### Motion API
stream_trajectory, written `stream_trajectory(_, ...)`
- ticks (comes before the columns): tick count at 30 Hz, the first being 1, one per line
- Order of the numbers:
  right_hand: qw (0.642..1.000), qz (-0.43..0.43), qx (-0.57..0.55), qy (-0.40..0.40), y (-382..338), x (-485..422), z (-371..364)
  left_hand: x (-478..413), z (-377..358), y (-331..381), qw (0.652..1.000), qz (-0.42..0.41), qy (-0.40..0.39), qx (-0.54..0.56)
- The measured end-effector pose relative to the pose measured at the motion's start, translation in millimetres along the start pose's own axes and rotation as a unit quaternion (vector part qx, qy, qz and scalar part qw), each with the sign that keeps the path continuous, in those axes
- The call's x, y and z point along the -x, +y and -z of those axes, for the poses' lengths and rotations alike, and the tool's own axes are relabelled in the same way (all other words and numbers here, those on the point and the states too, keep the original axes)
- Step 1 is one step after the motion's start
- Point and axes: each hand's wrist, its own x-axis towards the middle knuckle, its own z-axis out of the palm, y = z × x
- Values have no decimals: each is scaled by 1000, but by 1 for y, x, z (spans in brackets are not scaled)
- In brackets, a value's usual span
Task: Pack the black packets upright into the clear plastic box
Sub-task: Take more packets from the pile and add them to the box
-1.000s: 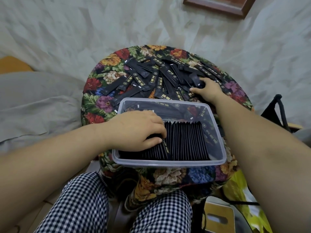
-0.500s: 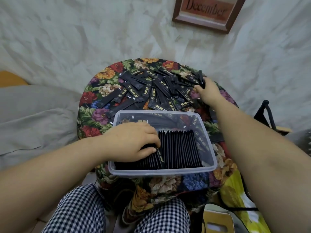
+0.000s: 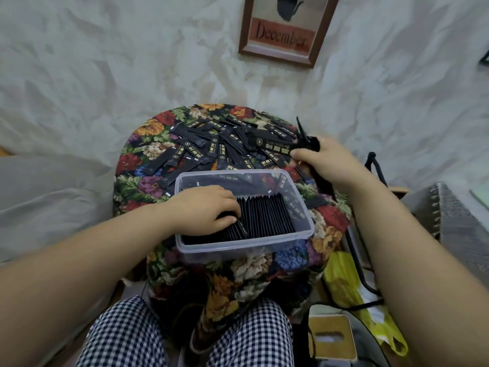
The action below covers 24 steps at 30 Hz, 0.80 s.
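The row (image 3: 264,215) of packets stands upright in the box (image 3: 246,241), and my left hand (image 3: 206,210) is curled over its left part, fingers and thumb clamping packets there. My right hand (image 3: 325,160) is beyond the box's far right corner. Its fist is closed round a bunch (image 3: 304,140) of packets at the edge of the loose pile (image 3: 219,147) on the floral stool (image 3: 328,221).

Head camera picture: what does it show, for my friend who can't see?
The left hand holds upright black packets in a clear plastic box, while the right hand grips a small bunch by the loose pile on a flowery stool.
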Motion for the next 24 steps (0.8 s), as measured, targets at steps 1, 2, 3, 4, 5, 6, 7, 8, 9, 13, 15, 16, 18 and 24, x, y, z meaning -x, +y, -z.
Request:
stream_trajectory(1,1000,-9,-4,-28,-5,15,-4,0,0,0,1000,-1,1,-2)
stream_trajectory(2,998,-23,-14,-56,-7,26,-9,0,1,1,1000,1,0,-4)
stream_trajectory(3,996,-41,-24,-79,-8,34,-15,0,1,1,1000,2,1,-6)
stream_trajectory(4,994,-59,-24,-92,-8,39,-22,0,0,0,1000,1,3,-7)
stream_trajectory(5,992,-75,-6,-101,-6,42,-28,-1,0,0,1000,1,4,-7)
stream_trajectory(6,990,-88,29,-107,-5,43,-34,-1,0,0,1000,1,3,-8)
stream_trajectory(7,987,-95,69,-110,-4,43,-39,-1,0,1,1000,1,3,-10)
stream_trajectory(8,983,-99,108,-113,-4,43,-43,-2,0,1,1000,-2,4,-13)
stream_trajectory(9,978,-107,138,-113,-5,42,-46,-2,0,1,1000,-5,6,-14)
stream_trajectory(13,964,-137,183,-138,-9,39,-52,0,1,0,1000,-6,17,-5)
stream_trajectory(15,957,-140,194,-163,-10,38,-54,1,2,0,1000,-11,26,-2)
stream_trajectory(16,953,-140,202,-175,-10,37,-55,1,2,0,1000,-14,25,-4)
stream_trajectory(18,945,-141,222,-195,-9,36,-57,1,4,0,1000,-15,14,-5)
stream_trajectory(24,941,-141,198,-237,-7,35,-56,-1,3,1,1000,-18,5,-2)
